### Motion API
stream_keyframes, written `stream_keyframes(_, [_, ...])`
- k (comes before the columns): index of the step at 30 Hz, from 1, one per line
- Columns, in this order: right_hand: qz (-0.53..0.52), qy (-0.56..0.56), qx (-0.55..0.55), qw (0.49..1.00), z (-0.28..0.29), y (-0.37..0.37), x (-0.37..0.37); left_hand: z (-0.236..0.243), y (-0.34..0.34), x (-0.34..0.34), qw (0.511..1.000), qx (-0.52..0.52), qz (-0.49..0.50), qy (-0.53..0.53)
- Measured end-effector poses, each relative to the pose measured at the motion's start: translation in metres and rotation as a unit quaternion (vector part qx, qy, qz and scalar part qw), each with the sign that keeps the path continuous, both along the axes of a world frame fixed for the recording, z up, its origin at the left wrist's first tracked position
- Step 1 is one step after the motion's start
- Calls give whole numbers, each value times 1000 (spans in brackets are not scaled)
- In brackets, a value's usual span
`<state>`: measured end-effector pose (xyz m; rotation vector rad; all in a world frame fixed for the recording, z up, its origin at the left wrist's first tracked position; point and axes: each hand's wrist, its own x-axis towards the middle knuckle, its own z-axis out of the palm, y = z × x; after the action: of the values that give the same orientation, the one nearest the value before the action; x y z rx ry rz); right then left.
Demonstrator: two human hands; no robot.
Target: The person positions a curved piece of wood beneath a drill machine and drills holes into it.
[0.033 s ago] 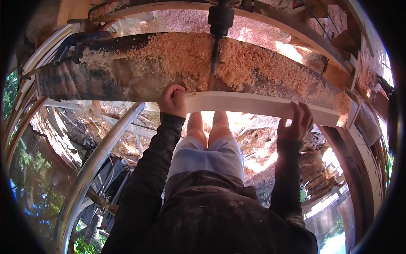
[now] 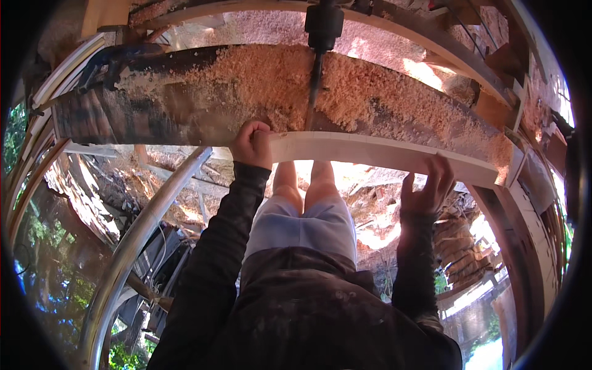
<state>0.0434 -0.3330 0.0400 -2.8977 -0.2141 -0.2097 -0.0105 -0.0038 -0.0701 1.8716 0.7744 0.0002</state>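
Sawdust [image 2: 265, 74] litters the worktop [image 2: 154, 117]; left grip [image 2: 251, 145] and right grip [image 2: 430, 190] touch a board [image 2: 351, 148].

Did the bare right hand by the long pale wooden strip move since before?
Yes, the bare right hand moved slightly toward the person's body, judged against the thin dark metal drill bit.

Patchy sun glare above and below long pale wooden strip [image 2: 364, 150]; dark cloth top [image 2: 308, 308] below it dim; edges bowed.
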Motion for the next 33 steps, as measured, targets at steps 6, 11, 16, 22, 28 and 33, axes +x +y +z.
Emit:
stream_keyframes(6, [-199,154,297,921,-22,13,-73,7,1,15,999,-27,11,-16])
stream_keyframes(11, [-238,486,498,677,-32,28,-106,5,0,18,1000,-4,-2,-6])
stream_keyframes(16, [-269,329,769,477,-81,38,-80,9,0,20,997,64,-22,-27])
stream_keyframes(22, [-226,259,790,508,-108,53,-58,11,-5,29,1000,1,18,-10])
stream_keyframes(28, [-200,201,772,569,-131,70,-41,9,-6,45,999,35,-14,-6])
stream_keyframes(33, [-152,195,794,555,-130,76,-32,14,-5,52,999,32,-38,-6])
